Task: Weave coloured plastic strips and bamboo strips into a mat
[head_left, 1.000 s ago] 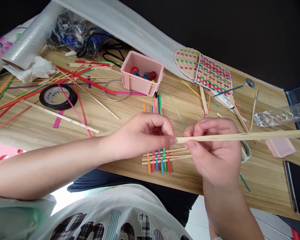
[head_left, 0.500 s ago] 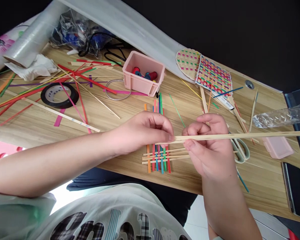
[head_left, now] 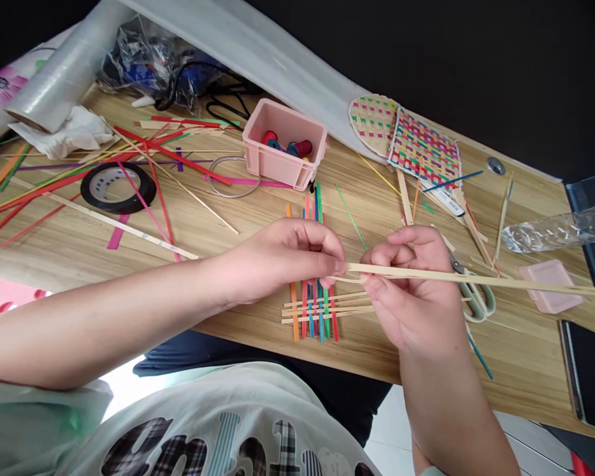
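Observation:
Between finger and thumb, my left hand [head_left: 302, 254] pinches one end of a long pale bamboo strip [head_left: 480, 279]. My right hand [head_left: 411, 284] grips the same strip a little farther along, and it runs on past the right edge of the view. A thinner pale strip [head_left: 350, 279] shows just under it between my hands; whether the two are joined I cannot tell. Below my hands, on the table, lies a small weave of coloured upright strips [head_left: 321, 324] crossed by several pale strips [head_left: 290, 312]. My hands hide part of that weave.
A pink bin [head_left: 282, 158] with thread spools stands behind my hands. Black tape [head_left: 118, 188] and loose coloured strips [head_left: 163, 215] lie to the left. Scissors [head_left: 478, 297], a pink lid [head_left: 550, 285], a phone [head_left: 588, 370] and a plastic bottle [head_left: 555, 230] are to the right. Woven pieces [head_left: 424, 145] lie at the back.
The held strip's far right end has tipped downward, and its left part has risen slightly. Both hands remain in nearly the same place, still closed on it.

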Available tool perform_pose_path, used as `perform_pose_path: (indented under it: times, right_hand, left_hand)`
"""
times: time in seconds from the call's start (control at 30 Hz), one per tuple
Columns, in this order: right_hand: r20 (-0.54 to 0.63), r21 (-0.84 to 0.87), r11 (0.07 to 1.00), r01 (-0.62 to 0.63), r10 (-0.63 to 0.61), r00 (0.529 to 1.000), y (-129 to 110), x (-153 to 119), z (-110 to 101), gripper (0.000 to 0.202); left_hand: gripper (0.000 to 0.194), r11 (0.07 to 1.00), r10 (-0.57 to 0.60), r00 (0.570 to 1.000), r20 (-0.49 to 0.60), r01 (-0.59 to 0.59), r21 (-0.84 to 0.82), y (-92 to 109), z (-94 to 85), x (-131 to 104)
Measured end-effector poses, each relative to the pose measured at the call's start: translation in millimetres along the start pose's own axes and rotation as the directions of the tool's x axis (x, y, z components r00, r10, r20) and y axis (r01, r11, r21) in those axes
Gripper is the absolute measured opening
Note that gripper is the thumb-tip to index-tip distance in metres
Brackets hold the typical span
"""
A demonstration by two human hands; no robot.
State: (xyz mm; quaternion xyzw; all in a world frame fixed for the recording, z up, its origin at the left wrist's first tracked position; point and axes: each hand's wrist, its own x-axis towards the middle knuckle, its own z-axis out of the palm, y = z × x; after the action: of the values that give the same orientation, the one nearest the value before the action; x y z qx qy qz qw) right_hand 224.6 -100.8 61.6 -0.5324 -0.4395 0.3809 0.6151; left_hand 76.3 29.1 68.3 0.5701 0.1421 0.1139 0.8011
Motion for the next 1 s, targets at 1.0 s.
perform_pose_path:
  times: [1.0]
  right_hand:
    - [-0.131,0.021,0.998,-0.063,0.066,0.989,21.2,-5.2,17.8,0.007]
  left_hand:
    - [0.031,0.967,-0.085,0.989,-0.123,0.052,-0.251,-28.1,7.0,5.3]
